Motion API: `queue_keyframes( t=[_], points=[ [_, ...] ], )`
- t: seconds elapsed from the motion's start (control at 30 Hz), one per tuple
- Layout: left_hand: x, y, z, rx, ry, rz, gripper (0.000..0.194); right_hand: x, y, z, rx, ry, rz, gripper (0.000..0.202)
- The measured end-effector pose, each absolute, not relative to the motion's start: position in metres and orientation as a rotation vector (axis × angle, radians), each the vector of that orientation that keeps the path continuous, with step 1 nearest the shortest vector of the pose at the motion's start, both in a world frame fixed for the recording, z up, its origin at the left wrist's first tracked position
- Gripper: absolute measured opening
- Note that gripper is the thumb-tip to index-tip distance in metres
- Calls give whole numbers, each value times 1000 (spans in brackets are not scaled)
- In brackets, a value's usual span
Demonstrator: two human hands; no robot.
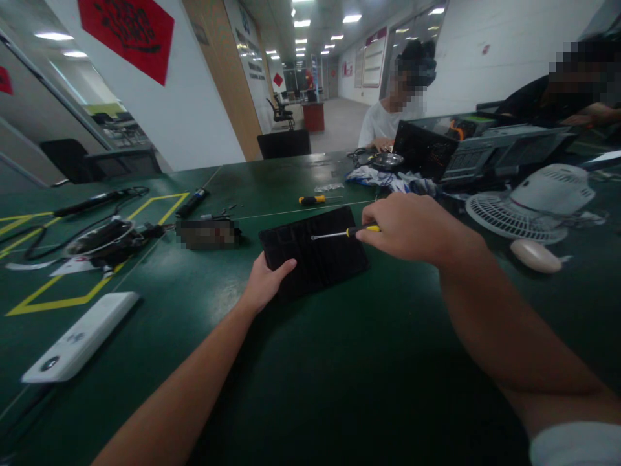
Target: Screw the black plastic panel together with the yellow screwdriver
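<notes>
A flat black rectangular panel (334,259) with raised ridges lies tilted in front of me, its exact kind too dark to make out. My left hand (266,278) grips its left edge, thumb on top and fingers underneath. In my right hand (407,226), closed in a fist, is a screwdriver (339,234) with a yellow and black handle. Its shaft points left across the panel; whether the tip touches the surface I cannot tell. Just beyond the panel, a second yellow and black screwdriver (313,200) rests on the green table (349,362), near a small clear plastic bag (328,188).
To the right are a white fan (538,200), a pale computer mouse (536,255) and an open computer case (490,152). On the left lie a white power strip-like box (82,336), cables and a blurred-out item (208,233). Two people sit across the table.
</notes>
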State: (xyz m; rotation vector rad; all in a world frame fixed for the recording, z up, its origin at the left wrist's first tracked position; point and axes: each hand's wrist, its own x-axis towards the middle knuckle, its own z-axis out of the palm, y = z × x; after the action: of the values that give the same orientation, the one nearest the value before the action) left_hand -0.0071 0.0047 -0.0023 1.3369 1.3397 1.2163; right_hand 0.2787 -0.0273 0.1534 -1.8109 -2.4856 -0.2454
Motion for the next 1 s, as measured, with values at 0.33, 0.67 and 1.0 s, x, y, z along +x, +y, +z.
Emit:
queue_keyframes(
  t=[0.33, 0.67, 1.0],
  points=[
    [-8, 6, -4, 1339, 1327, 1215, 53, 282, -24, 153, -1811, -2618, -121, 51],
    [-11, 8, -9, 1348, 1253, 1195, 57, 320, -22, 167, -1603, -2520, -62, 27],
    [-9, 7, -10, 1318, 1229, 1212, 55, 315, -21, 168, -1563, -2446, -157, 26]
  ],
)
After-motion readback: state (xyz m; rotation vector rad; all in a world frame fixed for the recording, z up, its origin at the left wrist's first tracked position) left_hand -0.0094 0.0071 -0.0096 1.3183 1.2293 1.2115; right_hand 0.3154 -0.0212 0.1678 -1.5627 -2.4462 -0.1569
